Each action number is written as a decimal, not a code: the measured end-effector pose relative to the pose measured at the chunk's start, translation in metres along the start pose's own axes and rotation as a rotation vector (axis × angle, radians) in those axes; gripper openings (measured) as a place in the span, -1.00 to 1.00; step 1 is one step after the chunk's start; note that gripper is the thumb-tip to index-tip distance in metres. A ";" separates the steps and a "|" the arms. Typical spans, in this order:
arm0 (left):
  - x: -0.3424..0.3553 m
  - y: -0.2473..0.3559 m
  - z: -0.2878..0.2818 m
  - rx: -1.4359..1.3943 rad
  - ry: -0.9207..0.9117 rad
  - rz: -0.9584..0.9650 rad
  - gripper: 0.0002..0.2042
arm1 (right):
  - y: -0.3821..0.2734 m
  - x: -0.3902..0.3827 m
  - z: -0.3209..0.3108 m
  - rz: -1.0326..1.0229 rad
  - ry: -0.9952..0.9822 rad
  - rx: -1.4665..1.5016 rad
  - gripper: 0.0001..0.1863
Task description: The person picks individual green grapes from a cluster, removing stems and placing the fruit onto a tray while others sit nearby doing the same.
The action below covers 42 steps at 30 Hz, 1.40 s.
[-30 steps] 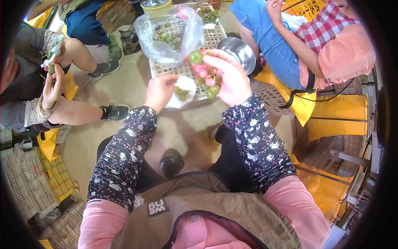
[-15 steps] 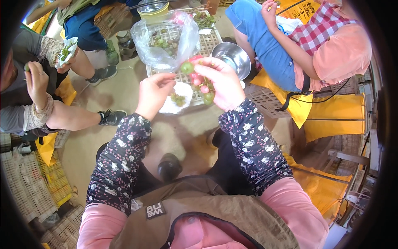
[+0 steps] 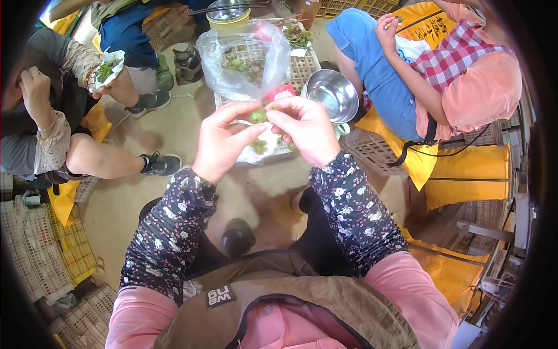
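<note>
My right hand (image 3: 305, 128) holds a small bunch of grapes (image 3: 288, 141), mostly hidden behind its fingers. My left hand (image 3: 224, 136) has thumb and forefinger around a green grape (image 3: 257, 116) at the top of that bunch, beside my right thumb. Below them lies white paper (image 3: 250, 152) with small grape stems on it. Behind my hands, on a white plastic crate (image 3: 305, 61), are a clear bag (image 3: 212, 52) with grapes in it, a red packet (image 3: 281, 91) and a steel bowl (image 3: 331, 95).
Co-workers sit at left (image 3: 99, 154), back left and right (image 3: 383, 75); the left one holds greens on white paper (image 3: 106, 71). A dark jar (image 3: 187, 64), a yellow container (image 3: 228, 20), stacked crates (image 3: 40, 250) and yellow sacks (image 3: 465, 177) surround me.
My left hand has moved right and up onto the top grape; my right hand has shifted slightly lower. The left co-worker's hand has risen toward the face.
</note>
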<state>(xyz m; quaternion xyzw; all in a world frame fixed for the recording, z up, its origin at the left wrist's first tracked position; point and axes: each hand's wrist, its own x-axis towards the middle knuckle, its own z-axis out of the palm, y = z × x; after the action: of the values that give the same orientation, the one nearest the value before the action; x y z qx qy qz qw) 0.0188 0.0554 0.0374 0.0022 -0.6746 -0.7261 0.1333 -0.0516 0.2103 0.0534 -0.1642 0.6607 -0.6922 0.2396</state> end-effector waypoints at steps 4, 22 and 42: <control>-0.002 0.003 -0.001 0.004 -0.005 -0.031 -0.68 | -0.004 -0.002 0.003 0.004 0.000 -0.021 -0.83; -0.002 0.003 -0.004 -0.103 0.010 -0.083 -0.72 | -0.003 -0.003 0.007 -0.041 0.017 0.046 -0.83; -0.002 0.006 -0.012 -0.591 -0.053 -0.252 -0.74 | -0.007 -0.003 0.002 0.088 -0.071 0.199 -0.80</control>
<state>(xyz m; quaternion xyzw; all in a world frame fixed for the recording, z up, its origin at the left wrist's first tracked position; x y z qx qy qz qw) 0.0242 0.0440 0.0415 0.0277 -0.4320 -0.9012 0.0197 -0.0493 0.2104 0.0606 -0.1349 0.5865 -0.7369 0.3080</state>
